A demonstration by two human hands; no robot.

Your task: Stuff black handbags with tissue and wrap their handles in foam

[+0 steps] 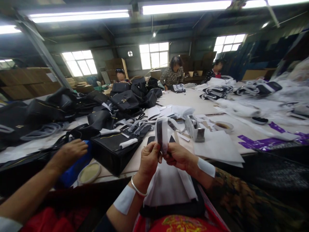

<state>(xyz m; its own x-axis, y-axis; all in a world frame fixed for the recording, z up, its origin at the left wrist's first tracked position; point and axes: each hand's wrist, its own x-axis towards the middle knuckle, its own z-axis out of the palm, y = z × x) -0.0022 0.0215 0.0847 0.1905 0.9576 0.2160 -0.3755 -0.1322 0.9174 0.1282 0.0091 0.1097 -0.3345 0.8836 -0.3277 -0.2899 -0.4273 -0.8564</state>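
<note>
My left hand (149, 159), with a silver bangle on the wrist, and my right hand (179, 157) are raised together just above the table's near edge. Both are closed on a black strap wrapped in white paper (161, 130), which stands upright between the fingers. White paper sheets (169, 185) lie over a black bag in my lap beneath the hands. A black handbag (113, 151) sits on the table just left of my left hand.
Another person's hand (70, 153) reaches in from the left over a blue object beside a round dish (89, 172). Black bags (125, 100) pile up on the left of the long table (193, 100). A tape dispenser (196, 129), white paper, purple strips (260, 141) and three seated people lie beyond.
</note>
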